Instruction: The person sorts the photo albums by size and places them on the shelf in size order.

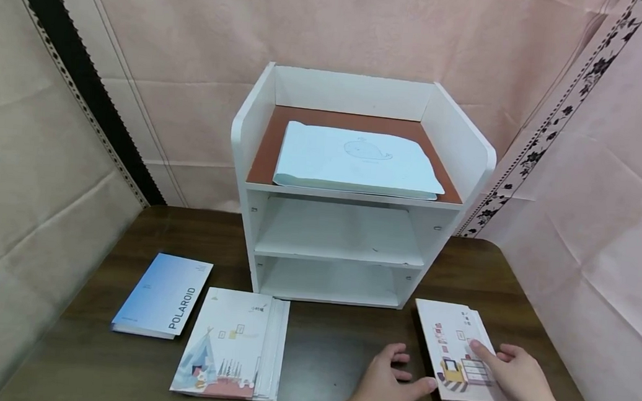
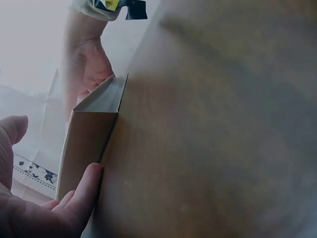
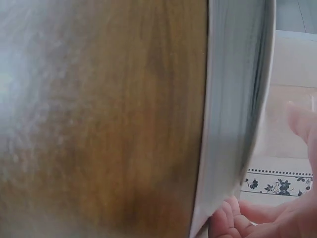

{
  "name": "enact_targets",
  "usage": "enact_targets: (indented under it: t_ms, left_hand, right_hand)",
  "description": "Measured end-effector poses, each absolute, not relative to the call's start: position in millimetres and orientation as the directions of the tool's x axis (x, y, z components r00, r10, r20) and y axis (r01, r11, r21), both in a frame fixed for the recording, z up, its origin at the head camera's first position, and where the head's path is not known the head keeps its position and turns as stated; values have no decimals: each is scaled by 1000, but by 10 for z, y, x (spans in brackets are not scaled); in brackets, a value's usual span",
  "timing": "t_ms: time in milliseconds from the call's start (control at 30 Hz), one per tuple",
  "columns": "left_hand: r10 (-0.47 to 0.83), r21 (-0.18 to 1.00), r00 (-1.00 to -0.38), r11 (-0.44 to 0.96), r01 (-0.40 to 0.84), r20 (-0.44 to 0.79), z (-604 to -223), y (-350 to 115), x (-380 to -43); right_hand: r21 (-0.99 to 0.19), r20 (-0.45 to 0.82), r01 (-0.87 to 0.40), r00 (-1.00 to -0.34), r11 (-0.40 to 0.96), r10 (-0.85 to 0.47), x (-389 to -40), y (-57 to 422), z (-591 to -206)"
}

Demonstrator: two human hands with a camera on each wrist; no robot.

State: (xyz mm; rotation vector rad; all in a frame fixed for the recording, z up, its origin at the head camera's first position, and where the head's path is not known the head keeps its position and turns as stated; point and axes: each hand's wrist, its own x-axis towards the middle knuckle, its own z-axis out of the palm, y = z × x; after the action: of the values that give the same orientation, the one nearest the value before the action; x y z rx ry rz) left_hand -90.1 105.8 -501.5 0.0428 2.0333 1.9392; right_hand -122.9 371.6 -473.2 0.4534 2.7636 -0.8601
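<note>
A thick white book [image 1: 447, 343] with a pink and yellow room drawing on its cover lies at the table's right. My left hand [image 1: 383, 388] is at its left side, thumb tip right at the lower left edge. In the left wrist view, a fingertip of that hand meets the bottom of the book's spine [image 2: 86, 139], while the thumb stands away from the cover. My right hand [image 1: 515, 375] is at the opposite side, its thumb over the cover. Loosely bent fingers sit beside the page block [image 3: 230, 99] in the right wrist view.
A white shelf unit [image 1: 341, 260] stands at the back centre, with a pale blue whale-print packet [image 1: 352, 159] on top. To the left lie a blue POLAROID book [image 1: 163, 295] and a white tent-print book [image 1: 227, 343] with fanned pages. Fabric walls enclose the wooden table [image 1: 322, 349].
</note>
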Motion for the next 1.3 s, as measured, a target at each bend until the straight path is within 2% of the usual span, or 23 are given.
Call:
enact_targets:
  t_ms: [300,667,867,1033,1167,1300]
  left_hand:
    - [250,990,-958,51,-132,-141,-5058,1150,-946]
    - [263,991,-962,126,-46,-78,-5098,1167,-930]
    - [288,986,-949,137,-93,-129,-5094,1152,-935]
    - [303,979,-936,147,-138,-177,-5096,1117,-926]
    - [314,979,-932,149,-140,-181,-5089,1091,-925]
    - [336,982,-926,132,-134,-172,-5080,1083,-925]
  right_hand:
    - [-575,-335,361,-923,734,192,-1224,3683,-4716]
    - [-620,-360,380,-915,687,182,-1222,3599,-4739]
    - [-625,-350,366,-921,690,172,-1205,3645,-4774]
    - [-708,-399,421,-901,567,171,-1169,3645,-4830]
    - [-773,-445,478,-877,418,179,-1143,3592,-4861]
    - [-807,-467,494,-869,324,162,-1101,3565,-4860]
